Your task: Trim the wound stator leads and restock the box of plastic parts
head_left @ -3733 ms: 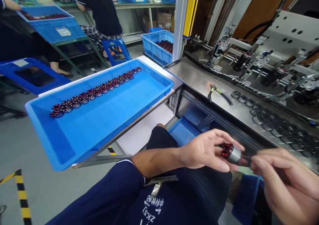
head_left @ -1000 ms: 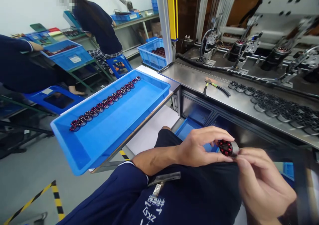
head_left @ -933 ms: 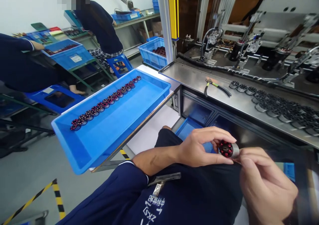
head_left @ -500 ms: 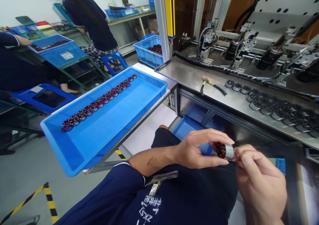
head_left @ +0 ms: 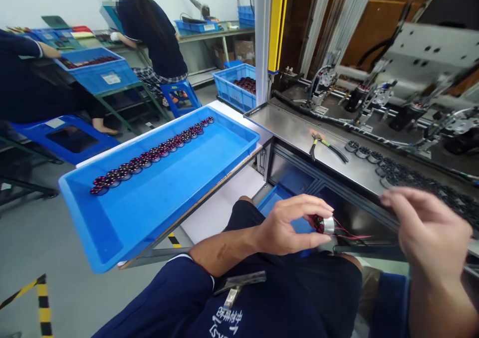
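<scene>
My left hand (head_left: 286, 226) grips a motor stator (head_left: 328, 226) between thumb and fingers. The stator has a silver outer ring and a black face with red windings; thin red wires (head_left: 352, 236) trail loose from its right side. Raised to the right, my right hand (head_left: 430, 223) is off the wires, blurred, with thumb and fingers pinched together near the metal ledge. What its fingertips hold, if anything, is hidden. A row of similar red-and-black stators (head_left: 157, 153) stands in the blue tray (head_left: 179, 183) at left.
Pliers (head_left: 327, 147) with green-and-black handles lie on the metal ledge (head_left: 288, 128). Beside them are several dark ring-shaped parts (head_left: 411, 173), in front of machine fixtures (head_left: 374, 96). Two co-workers sit at the left near blue bins (head_left: 93, 79).
My right hand has let go of the wires and moved right and up, away from the stator. My left hand still holds the stator, slightly further left. The camera view has shifted.
</scene>
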`<control>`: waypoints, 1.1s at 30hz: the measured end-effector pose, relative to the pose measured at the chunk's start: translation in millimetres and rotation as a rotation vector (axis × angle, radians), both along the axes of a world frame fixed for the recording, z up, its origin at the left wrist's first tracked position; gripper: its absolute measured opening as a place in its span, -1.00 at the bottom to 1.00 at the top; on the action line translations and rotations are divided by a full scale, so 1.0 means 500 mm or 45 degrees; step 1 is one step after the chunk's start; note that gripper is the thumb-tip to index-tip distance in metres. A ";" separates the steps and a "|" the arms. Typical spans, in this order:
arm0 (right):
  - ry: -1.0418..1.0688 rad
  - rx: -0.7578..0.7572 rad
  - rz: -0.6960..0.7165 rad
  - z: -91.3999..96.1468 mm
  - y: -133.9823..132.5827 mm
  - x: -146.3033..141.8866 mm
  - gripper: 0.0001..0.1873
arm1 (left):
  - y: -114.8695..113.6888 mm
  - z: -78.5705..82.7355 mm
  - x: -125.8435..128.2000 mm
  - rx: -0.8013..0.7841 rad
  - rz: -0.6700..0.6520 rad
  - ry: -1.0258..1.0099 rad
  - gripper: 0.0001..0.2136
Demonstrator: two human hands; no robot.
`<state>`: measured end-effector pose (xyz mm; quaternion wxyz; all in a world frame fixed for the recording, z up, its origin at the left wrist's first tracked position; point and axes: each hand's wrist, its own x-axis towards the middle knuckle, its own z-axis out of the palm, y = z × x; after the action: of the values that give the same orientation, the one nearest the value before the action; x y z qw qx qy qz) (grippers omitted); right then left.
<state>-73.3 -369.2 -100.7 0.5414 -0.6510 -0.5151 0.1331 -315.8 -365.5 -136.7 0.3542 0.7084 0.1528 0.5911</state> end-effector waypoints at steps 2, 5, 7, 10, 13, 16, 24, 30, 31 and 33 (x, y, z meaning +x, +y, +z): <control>-0.334 0.019 0.041 0.021 0.091 -0.012 -0.57 | 0.001 -0.006 -0.008 -0.079 -0.010 -0.047 -0.63; -0.739 -0.199 0.161 0.016 0.223 -0.053 -0.47 | 0.001 -0.010 -0.021 -0.150 -0.009 -0.090 -0.59; -0.874 -0.328 0.200 -0.007 0.291 -0.086 -0.43 | 0.001 -0.010 -0.031 -0.173 0.004 -0.108 -0.57; -1.005 -0.554 0.197 -0.042 0.356 -0.126 -0.28 | -0.002 -0.008 -0.048 -0.191 0.052 -0.113 -0.57; -1.085 -0.745 0.201 -0.060 0.383 -0.141 -0.33 | -0.005 -0.008 -0.061 -0.239 0.094 -0.110 -0.59; -1.186 -0.789 0.250 -0.062 0.379 -0.136 -0.45 | -0.006 -0.011 -0.064 -0.331 0.087 -0.124 -0.62; -1.211 -0.646 0.315 -0.042 0.331 -0.081 -0.54 | -0.011 -0.006 -0.040 -0.504 -0.091 -0.244 -0.60; -0.919 -0.734 0.360 0.001 0.324 -0.021 -0.40 | -0.018 0.001 -0.022 -0.614 -0.184 -0.273 -0.58; -0.888 -0.742 0.377 0.008 0.323 -0.014 -0.41 | -0.019 0.002 -0.019 -0.635 -0.190 -0.267 -0.59; -0.845 -0.736 0.421 0.022 0.314 0.001 -0.52 | -0.020 0.005 -0.015 -0.681 -0.197 -0.253 -0.60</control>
<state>-72.7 -212.2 -89.8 0.1155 -0.6915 -0.6991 0.1402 -323.3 -375.7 -134.2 0.5855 0.5382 0.2132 0.5675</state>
